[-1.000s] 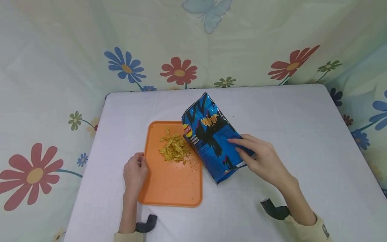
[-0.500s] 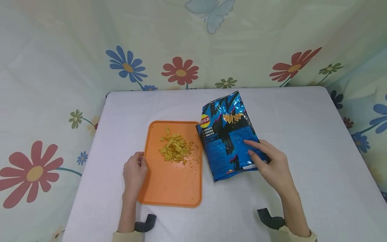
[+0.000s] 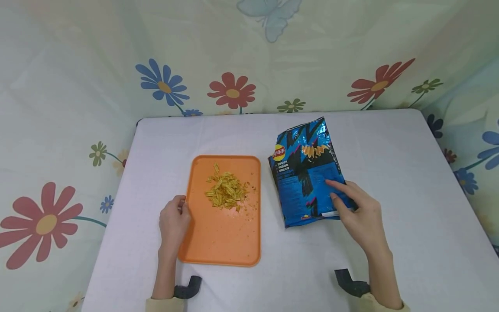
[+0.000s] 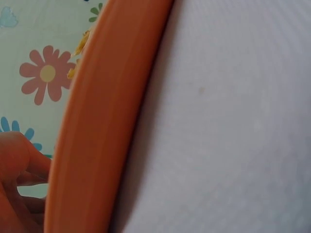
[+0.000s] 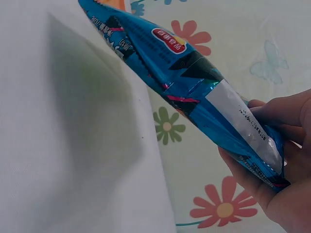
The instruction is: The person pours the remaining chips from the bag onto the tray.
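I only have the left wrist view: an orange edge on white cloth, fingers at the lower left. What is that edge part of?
Observer: An orange tray; the left hand grips its left rim.
Operator: Anything on it?
Observer: A heap of yellow snack pieces on its far half.
Operator: And the other hand?
Observer: The right hand holds a blue snack bag by its near corner, right of the tray, not touching it.

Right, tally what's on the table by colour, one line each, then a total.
Orange: 1, the tray, left hand gripping its edge.
Blue: 1, the snack bag, held by the right hand.
Yellow: 1, the heap of snack pieces on the tray.
Total: 3
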The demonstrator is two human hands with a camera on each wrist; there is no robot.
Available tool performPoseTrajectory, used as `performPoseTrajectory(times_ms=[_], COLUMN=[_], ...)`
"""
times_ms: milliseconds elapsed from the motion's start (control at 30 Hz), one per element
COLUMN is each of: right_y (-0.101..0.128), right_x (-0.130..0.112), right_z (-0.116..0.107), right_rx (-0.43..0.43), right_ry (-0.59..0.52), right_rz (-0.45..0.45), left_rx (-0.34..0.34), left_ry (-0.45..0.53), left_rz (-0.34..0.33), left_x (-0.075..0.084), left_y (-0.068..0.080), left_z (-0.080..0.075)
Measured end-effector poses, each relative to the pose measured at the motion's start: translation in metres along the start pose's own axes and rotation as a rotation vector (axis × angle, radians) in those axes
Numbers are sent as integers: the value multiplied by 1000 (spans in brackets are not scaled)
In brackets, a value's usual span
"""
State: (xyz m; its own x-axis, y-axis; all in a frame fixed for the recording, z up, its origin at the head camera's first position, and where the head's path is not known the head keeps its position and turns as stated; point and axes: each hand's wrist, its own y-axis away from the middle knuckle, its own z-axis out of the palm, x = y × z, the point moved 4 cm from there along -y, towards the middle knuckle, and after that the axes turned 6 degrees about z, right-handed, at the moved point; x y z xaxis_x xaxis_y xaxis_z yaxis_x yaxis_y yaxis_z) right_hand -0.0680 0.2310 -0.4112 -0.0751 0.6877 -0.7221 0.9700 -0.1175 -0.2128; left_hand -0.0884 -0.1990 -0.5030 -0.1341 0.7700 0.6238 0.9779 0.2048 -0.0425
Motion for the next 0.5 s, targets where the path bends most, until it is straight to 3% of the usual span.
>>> performPoseTrajectory(times_ms=[500], right_y=[-8], right_x=[-8], right_z=[-28], right_rx=[41], right_ry=[177], right_rz=[-191], left_rx=[-4], left_ry=[3], left_rz=[-10], left_x=[0], left_y=[0], left_z=[-1])
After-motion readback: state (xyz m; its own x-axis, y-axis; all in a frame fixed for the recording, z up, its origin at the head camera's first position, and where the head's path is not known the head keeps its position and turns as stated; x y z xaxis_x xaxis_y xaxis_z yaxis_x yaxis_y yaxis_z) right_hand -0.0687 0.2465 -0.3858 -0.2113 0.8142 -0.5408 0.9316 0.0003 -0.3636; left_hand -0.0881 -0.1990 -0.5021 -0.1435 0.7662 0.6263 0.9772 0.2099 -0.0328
